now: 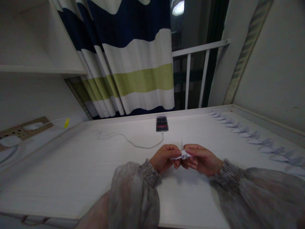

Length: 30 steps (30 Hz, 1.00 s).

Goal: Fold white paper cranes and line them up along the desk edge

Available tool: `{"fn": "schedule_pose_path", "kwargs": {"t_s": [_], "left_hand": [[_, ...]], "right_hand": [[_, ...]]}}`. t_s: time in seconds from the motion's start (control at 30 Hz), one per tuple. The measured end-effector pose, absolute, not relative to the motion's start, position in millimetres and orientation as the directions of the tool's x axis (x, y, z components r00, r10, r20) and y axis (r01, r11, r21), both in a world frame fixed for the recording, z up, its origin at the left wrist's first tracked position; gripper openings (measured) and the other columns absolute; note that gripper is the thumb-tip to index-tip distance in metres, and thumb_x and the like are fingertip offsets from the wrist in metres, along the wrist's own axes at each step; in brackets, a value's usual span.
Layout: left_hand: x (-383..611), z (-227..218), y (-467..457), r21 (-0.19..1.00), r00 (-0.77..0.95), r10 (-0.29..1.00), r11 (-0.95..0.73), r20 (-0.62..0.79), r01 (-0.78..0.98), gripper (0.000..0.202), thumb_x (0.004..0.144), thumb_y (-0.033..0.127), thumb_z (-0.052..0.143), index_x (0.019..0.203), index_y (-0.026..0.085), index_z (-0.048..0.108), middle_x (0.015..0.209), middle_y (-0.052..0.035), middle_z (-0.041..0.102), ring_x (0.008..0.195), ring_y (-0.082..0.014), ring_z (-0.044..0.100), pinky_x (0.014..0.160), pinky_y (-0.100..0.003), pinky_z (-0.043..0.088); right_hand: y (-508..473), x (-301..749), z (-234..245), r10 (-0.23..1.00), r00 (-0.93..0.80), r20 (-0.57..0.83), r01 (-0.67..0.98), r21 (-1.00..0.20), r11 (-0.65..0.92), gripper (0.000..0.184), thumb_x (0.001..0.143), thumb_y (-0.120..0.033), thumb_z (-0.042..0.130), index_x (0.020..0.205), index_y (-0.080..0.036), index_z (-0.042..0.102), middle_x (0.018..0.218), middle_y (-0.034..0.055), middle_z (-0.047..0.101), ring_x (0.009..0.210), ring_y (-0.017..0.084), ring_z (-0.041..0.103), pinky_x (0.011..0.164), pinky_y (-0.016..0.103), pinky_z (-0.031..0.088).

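A small folded white paper figure (182,154) is held between both my hands, just above the white desk (78,171). My left hand (164,158) pinches its left side with fingers closed. On the other side my right hand (202,159) is closed on it too. A thin paper point sticks up between the hands. Both wrists wear grey gathered sleeves.
A row of several folded white paper figures (252,135) lines the desk's right edge by the wall. A small dark device (162,123) with a white cable (128,141) lies at the back middle. A wall socket (23,128) sits at the left, a striped curtain (138,63) behind.
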<state>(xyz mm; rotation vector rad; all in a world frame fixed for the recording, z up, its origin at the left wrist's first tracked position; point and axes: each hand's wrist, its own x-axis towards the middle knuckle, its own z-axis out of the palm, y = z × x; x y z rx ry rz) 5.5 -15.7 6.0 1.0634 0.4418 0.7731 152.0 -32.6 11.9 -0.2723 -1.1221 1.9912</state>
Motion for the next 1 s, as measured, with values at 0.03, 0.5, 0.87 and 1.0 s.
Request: {"fn": "schedule_pose_path", "kwargs": {"t_s": [0.03,0.5,0.87,1.0], "left_hand": [[5.6,6.6,-15.9,0.901,0.66,0.75,0.261,0.035,-0.345,0.037,0.052,0.039,0.07,0.051,0.011,0.046,0.036,0.0024,0.051,0.031,-0.0064,0.044,0.038,-0.02,0.035],[5.8,10.4,-16.2,0.936,0.627,0.779,0.211,0.012,-0.281,0.035,0.06,0.041,0.065,0.053,0.011,0.049,0.039,0.0017,0.051,0.034,-0.0059,0.044,0.038,-0.019,0.032],[6.5,6.3,-15.7,0.904,0.59,0.804,0.199,0.071,-0.379,0.042,0.056,0.047,0.067,0.052,0.012,0.045,0.035,0.0029,0.047,0.033,-0.0059,0.043,0.038,-0.018,0.031],[7.3,7.0,-16.6,0.91,0.609,0.788,0.181,0.094,-0.374,0.043,0.059,0.05,0.063,0.05,0.011,0.046,0.036,0.0011,0.049,0.032,-0.006,0.043,0.037,-0.018,0.031]], "right_hand": [[-32.1,152.1,11.7,0.744,-0.641,0.188,-0.545,-0.794,-0.269,0.024,0.074,-0.021,0.056,0.052,-0.011,0.051,0.04,-0.0037,0.045,0.038,0.008,0.045,0.049,0.025,0.036],[-28.5,155.2,11.5,0.797,-0.577,0.177,-0.519,-0.833,-0.191,0.027,0.073,-0.022,0.056,0.048,-0.013,0.05,0.037,-0.0044,0.043,0.038,0.008,0.043,0.05,0.026,0.035],[-32.3,150.9,15.3,0.787,-0.587,0.187,-0.561,-0.796,-0.229,0.026,0.07,-0.023,0.058,0.049,-0.013,0.05,0.036,-0.0052,0.043,0.037,0.007,0.042,0.05,0.025,0.035],[-31.3,152.6,14.6,0.793,-0.576,0.2,-0.572,-0.791,-0.216,0.026,0.071,-0.024,0.058,0.049,-0.013,0.05,0.038,-0.0043,0.044,0.038,0.008,0.042,0.049,0.025,0.034]]}}
